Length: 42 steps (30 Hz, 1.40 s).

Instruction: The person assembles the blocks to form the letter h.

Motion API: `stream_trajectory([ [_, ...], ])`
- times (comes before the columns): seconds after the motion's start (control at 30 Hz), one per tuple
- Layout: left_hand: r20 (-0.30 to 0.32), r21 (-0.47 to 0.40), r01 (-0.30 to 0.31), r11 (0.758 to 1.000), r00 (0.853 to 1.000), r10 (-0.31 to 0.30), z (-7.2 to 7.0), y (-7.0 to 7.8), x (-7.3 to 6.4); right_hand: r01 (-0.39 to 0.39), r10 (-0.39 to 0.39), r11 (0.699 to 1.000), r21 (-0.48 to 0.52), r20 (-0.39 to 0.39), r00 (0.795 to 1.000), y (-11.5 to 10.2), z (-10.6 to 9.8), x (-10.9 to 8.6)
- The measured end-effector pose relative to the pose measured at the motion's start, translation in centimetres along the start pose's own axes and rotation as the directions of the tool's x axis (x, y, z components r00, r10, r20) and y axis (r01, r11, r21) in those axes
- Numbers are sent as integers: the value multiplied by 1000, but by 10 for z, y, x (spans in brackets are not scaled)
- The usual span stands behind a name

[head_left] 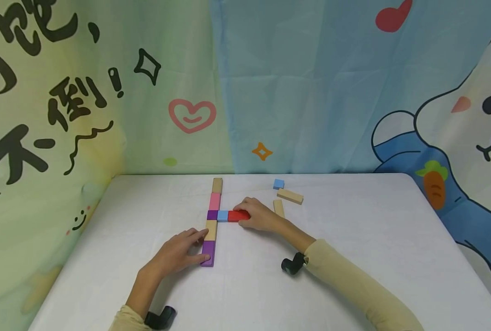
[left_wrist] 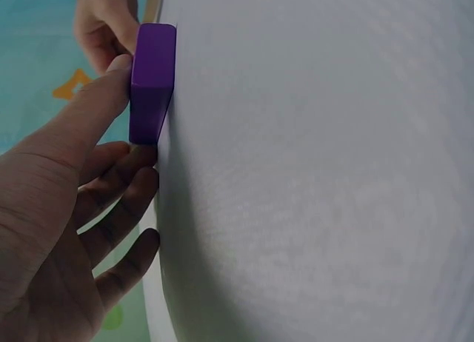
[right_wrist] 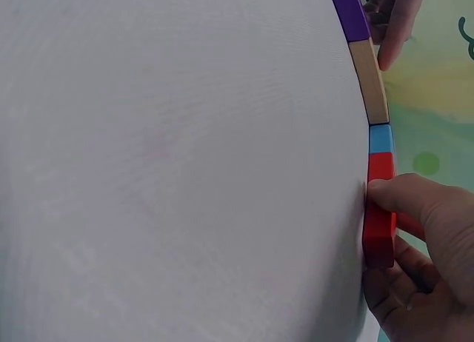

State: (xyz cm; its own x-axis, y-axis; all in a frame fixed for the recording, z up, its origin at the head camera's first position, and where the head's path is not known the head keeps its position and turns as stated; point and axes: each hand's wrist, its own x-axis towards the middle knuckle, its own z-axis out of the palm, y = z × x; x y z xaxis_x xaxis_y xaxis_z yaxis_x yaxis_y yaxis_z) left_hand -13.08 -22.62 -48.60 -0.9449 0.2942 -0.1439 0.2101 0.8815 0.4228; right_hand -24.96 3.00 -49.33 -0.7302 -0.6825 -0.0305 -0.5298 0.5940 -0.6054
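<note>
A column of wooden blocks lies on the table: a tan block (head_left: 217, 185) at the far end, then a pink block (head_left: 215, 201), a small purple block (head_left: 212, 215), another tan block (head_left: 210, 232) and a long purple block (head_left: 207, 255) nearest. A small blue block (head_left: 222, 216) branches rightward from the small purple one, with a red block (head_left: 236, 216) at its end. My right hand (head_left: 262, 216) pinches the red block between thumb and fingers. With its thumb, my left hand (head_left: 175, 253) touches the long purple block; its other fingers extend loosely along the column's left side.
Right of the column, a loose blue block (head_left: 278, 184) and a tan block (head_left: 290, 196) lie near the back edge. Another tan block (head_left: 279, 208) sits partly behind the right hand. A printed curtain (head_left: 295, 92) hangs behind the white table (head_left: 353, 239).
</note>
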Motion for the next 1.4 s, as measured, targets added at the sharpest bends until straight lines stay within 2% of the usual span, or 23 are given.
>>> stream_trajectory([
  [0.23,-6,-1,5,1000,1000,-5,-1,1,1,-31,31,999,-13,-5,1000,1,-1,2],
  [0.4,-3,-2,12,1000,1000,-12,-1,2,2,-43,43,999,-18,-25,999,5,-11,-2],
  [0.63,-12,3,-7,1000,1000,7,-2,1,3,-103,98,993,-55,-79,992,32,-48,-7],
  [0.77,-7,3,4,1000,1000,-4,-3,2,2,-155,150,987,-38,-123,981,47,-72,-10],
  [0.9,-7,0,6,1000,1000,-6,-2,2,2,-208,199,977,-44,-163,966,58,-86,-14],
  [1.13,-16,3,-9,1000,1000,9,-1,1,1,-232,219,972,-42,-209,953,82,-88,-17],
  [1.4,-7,-3,-16,1000,1000,16,0,0,-1,-268,255,962,-47,-196,947,92,-84,-14],
])
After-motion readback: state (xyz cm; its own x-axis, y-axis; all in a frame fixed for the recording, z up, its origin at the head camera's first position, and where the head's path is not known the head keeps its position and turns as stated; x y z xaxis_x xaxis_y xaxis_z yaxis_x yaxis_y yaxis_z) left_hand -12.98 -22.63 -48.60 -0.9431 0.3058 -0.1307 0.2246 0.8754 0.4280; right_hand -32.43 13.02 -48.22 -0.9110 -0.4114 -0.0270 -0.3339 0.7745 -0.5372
